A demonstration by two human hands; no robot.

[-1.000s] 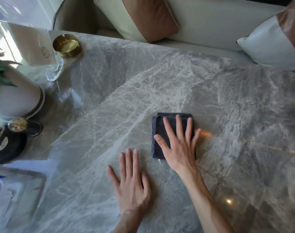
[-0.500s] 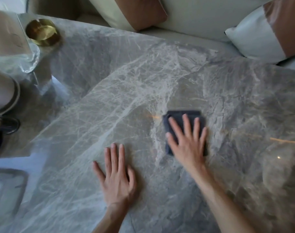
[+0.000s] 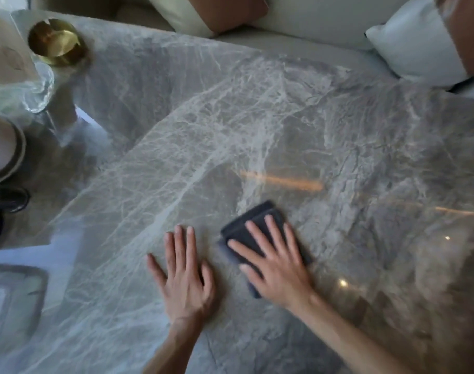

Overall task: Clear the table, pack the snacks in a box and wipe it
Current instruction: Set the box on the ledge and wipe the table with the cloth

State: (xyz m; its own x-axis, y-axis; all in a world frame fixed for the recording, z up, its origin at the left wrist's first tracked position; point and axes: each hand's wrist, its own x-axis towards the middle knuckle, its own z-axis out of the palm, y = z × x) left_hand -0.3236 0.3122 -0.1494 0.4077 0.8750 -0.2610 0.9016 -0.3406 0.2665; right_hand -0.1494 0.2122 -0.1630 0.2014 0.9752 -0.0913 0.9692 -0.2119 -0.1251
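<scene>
The right hand lies flat, fingers spread, on a folded dark cloth on the marble bench; just left, the left hand rests flat and spread on the bench.

A grey veined marble table carries a folded dark cloth near the front, a brass bowl at the far left corner and a clear glass beside it
</scene>
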